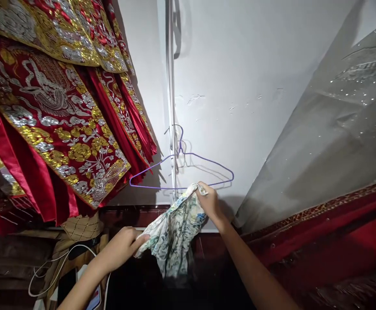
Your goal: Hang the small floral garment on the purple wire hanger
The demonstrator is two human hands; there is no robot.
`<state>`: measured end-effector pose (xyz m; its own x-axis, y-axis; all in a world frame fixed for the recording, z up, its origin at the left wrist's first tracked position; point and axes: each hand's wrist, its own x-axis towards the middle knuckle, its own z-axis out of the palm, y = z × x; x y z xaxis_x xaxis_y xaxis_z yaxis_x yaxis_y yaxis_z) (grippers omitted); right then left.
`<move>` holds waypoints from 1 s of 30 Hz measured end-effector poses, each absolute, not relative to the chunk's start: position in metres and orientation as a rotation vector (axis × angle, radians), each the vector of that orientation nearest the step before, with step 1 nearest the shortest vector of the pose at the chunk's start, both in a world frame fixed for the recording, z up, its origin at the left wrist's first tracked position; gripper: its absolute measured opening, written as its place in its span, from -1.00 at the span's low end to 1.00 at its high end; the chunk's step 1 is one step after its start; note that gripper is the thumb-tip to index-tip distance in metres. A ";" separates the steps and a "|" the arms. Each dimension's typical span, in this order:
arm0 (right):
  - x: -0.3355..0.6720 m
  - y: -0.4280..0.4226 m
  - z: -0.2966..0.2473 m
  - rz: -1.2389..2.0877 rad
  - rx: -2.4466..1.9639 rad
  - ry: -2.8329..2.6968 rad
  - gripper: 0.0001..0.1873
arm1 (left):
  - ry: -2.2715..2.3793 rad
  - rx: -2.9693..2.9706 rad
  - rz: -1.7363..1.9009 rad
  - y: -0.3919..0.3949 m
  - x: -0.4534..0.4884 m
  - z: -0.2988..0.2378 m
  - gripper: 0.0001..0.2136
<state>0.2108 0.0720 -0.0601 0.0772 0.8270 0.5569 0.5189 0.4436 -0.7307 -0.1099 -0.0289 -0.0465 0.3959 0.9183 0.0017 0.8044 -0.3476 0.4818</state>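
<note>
Between my two hands a white cloth garment (181, 228) with a blue, green and yellow pattern is stretched by its upper edge, the rest hanging down in folds. My left hand (126, 245) pinches its lower left corner, thumb on top. Higher up, my right hand (209, 201) grips the other end, just under a purple wire hanger (203, 159). The hanger hangs by its hook on a narrow white upright (171, 99) against the wall, with nothing on it. Whether the cloth touches the hanger's lower bar I cannot tell.
Red embroidered hangings with gold and silver (78, 129) fill the left side. A grey sparkly fabric (330, 129) slants down on the right, above red cloth (346, 241). At lower left lie a white cable (34, 275) and a phone (94, 299). Behind stands a white wall (239, 77).
</note>
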 end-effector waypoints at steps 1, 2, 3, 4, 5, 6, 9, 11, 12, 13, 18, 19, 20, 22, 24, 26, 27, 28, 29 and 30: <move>0.223 0.065 -0.057 0.304 -1.228 -1.611 -0.77 | 1.502 2.281 0.314 -0.020 -0.113 -0.047 -0.57; 0.234 0.060 -0.053 0.266 -1.242 -1.638 -0.73 | 1.516 2.316 0.298 -0.009 -0.117 -0.044 -0.61; 0.244 0.055 -0.047 0.236 -1.256 -1.656 -0.69 | 1.518 2.360 0.331 0.002 -0.121 -0.038 -0.65; 0.252 0.052 -0.041 0.207 -1.270 -1.662 -0.66 | 1.504 2.413 0.407 0.013 -0.123 -0.028 -0.68; 0.258 0.050 -0.035 0.183 -1.282 -1.654 -0.62 | 1.495 2.459 0.519 0.024 -0.124 -0.016 -0.69; 0.262 0.048 -0.029 0.165 -1.288 -1.638 -0.60 | 1.494 2.485 0.654 0.033 -0.122 -0.002 -0.68; 0.258 0.041 -0.015 0.211 -1.270 -1.627 -0.57 | 1.457 2.424 1.010 0.048 -0.099 0.035 -0.63; 0.245 0.031 -0.011 0.337 -1.266 -1.649 -0.59 | 1.410 2.342 1.091 0.051 -0.076 0.048 -0.64; 0.238 0.025 -0.011 0.409 -1.264 -1.658 -0.62 | 1.402 2.315 1.100 0.051 -0.065 0.051 -0.64; 0.232 0.019 -0.011 0.473 -1.256 -1.664 -0.68 | 1.405 2.303 1.109 0.052 -0.056 0.052 -0.64; 0.244 0.003 -0.007 0.446 -1.273 -1.523 -0.77 | 1.375 2.373 1.152 0.065 -0.054 0.048 -0.65; 0.255 0.004 -0.003 0.396 -1.294 -1.432 -0.63 | 1.363 2.403 1.125 0.067 -0.060 0.050 -0.66; 0.268 0.006 0.002 0.354 -1.314 -1.343 -0.48 | 1.358 2.435 1.095 0.069 -0.066 0.052 -0.67; 0.291 0.012 0.014 0.347 -1.358 -1.260 -0.30 | 1.352 2.494 1.046 0.070 -0.077 0.057 -0.68; 0.307 0.015 0.028 0.435 -1.393 -1.356 -0.39 | 1.374 2.519 1.039 0.069 -0.086 0.061 -0.68; 0.314 0.013 0.042 0.565 -1.374 -1.554 -0.56 | 1.517 2.450 1.131 0.068 -0.093 0.060 -0.68; 0.315 0.011 0.048 0.629 -1.347 -1.650 -0.64 | 1.626 2.370 1.208 0.068 -0.096 0.058 -0.69; 0.315 0.009 0.054 0.693 -1.325 -1.735 -0.71 | 1.732 2.274 1.280 0.069 -0.099 0.056 -0.69; 0.315 0.007 0.059 0.751 -1.314 -1.802 -0.78 | 1.807 2.190 1.331 0.069 -0.101 0.054 -0.70; 0.313 0.007 0.064 0.755 -1.312 -1.808 -0.81 | 1.834 2.137 1.358 0.070 -0.102 0.053 -0.70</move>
<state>0.3134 0.0067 0.0642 -0.1796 0.9548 0.2368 0.5025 0.2960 -0.8124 -0.1016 0.0703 0.0530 -0.0655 0.8086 0.5847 0.7952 -0.3116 0.5201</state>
